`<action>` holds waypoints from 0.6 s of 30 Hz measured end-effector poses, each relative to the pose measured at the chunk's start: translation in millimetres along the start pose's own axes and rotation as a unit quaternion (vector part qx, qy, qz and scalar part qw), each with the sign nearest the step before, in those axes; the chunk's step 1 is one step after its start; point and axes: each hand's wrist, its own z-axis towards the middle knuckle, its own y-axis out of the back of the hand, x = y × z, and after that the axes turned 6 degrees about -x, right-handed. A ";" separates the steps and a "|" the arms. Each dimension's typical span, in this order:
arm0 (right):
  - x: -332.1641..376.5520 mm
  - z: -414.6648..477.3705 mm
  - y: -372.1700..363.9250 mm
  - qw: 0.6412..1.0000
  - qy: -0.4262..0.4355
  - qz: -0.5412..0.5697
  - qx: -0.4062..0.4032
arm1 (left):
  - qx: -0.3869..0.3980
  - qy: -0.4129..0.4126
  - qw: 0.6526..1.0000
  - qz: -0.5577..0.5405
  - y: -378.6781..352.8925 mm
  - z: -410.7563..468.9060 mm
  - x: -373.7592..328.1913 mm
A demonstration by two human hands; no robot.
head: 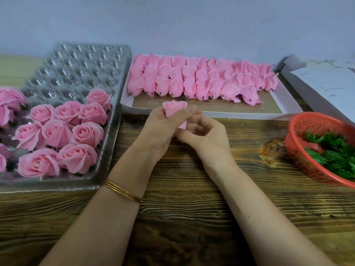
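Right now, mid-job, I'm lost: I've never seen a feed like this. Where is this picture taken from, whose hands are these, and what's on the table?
There is no machine: the single picture comes from a camera worn on a person's head, looking down at two bare hands. The left hand grips a pink flower; the fingers of the right hand pinch its lower end. On the wooden table: left, a clear plastic tray with finished roses; behind the hands, a white box with rows of unfinished flowers; right, an orange basket of green leaves.
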 end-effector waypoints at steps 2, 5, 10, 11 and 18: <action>0.2 -0.8 -2.0 0.999 0.023 -0.023 -0.015 | -0.023 -0.006 1.000 0.000 -2.7 0.4 2.3; 1.3 -1.4 -2.4 0.999 0.030 -0.033 -0.010 | -0.034 -0.010 0.999 0.000 -4.3 1.0 2.7; 4.5 -0.7 -0.5 0.999 -0.024 0.025 0.017 | 0.020 0.009 1.000 0.016 1.3 -0.2 -1.6; 5.4 0.0 -0.2 0.998 -0.044 0.047 0.026 | 0.036 0.016 0.999 0.014 2.8 -0.3 -3.0; 8.4 4.0 1.5 0.970 -0.154 0.163 0.096 | 0.074 0.023 0.997 0.010 5.9 -2.5 -7.4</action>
